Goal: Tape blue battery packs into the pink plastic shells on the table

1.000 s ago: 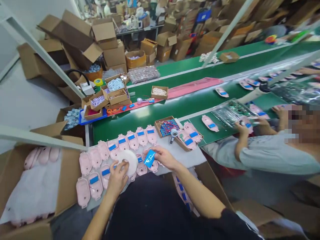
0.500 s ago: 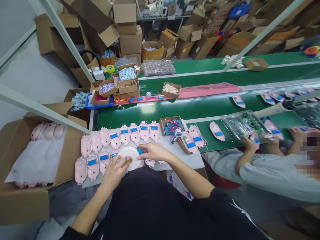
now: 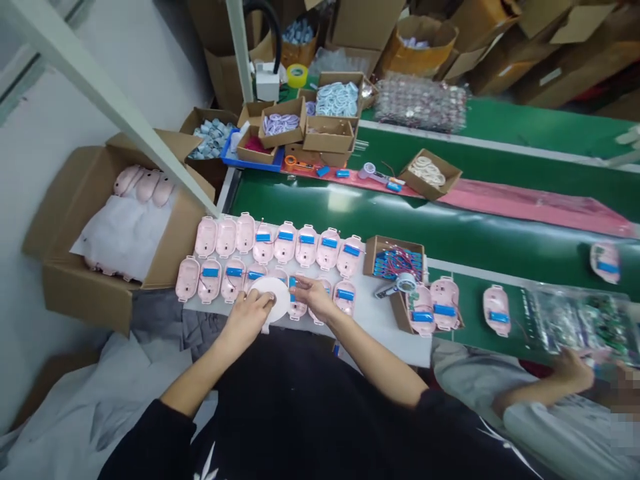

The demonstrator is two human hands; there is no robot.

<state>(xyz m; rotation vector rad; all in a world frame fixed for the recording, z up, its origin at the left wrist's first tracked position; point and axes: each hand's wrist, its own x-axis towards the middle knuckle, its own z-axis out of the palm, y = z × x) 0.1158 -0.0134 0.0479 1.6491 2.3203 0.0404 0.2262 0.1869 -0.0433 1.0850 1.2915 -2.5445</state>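
Note:
My left hand (image 3: 253, 315) grips a flat white roll (image 3: 279, 308), a disc with fingertips at its centre hole. Just right of it, my right hand (image 3: 315, 298) pinches a blue battery (image 3: 293, 288), upright beside the roll's edge. Two rows of pink plastic shells (image 3: 205, 235) lie under and beyond my hands on a pale board (image 3: 385, 337). Many of these shells hold a blue battery with thin wires; several at the left hold none. The roll and my right hand partly cover the near row.
A carton of blue batteries (image 3: 400, 260) stands right of the shells, with a small handheld device (image 3: 400, 285) at its front. Beyond runs a green conveyor (image 3: 310, 203). A large box of shells (image 3: 90, 293) is at left. A co-worker's hand (image 3: 573, 370) is at right.
My view has swung left and closer to the bench. My left hand still holds the roll and my right hand the battery, now upright at the roll's right edge.

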